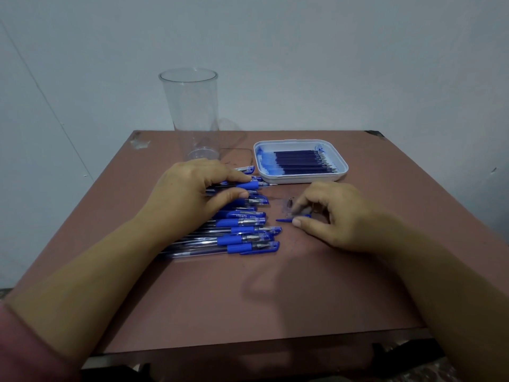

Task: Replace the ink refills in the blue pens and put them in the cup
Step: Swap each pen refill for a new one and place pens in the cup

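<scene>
One reddish-brown tabletop [248,299] against a pale grey wall [303,51]: one tall clear plastic cup [190,111] at eleven o'clock, one white tray [342,164] of about ten dark-blue refills [300,162] at one. Roughly ten blue-gripped clear pens [242,238] at centre, some hidden under left hand [187,194], fingers curled round one; right hand [338,216] at three pinching a blurred blue pen part [283,220].

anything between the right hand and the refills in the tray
Nothing visible. The right hand, pinching a blue piece, sits in front of the white tray, where the refills lie uncovered; a small metal tip lies beside the hand, off that path.
</scene>
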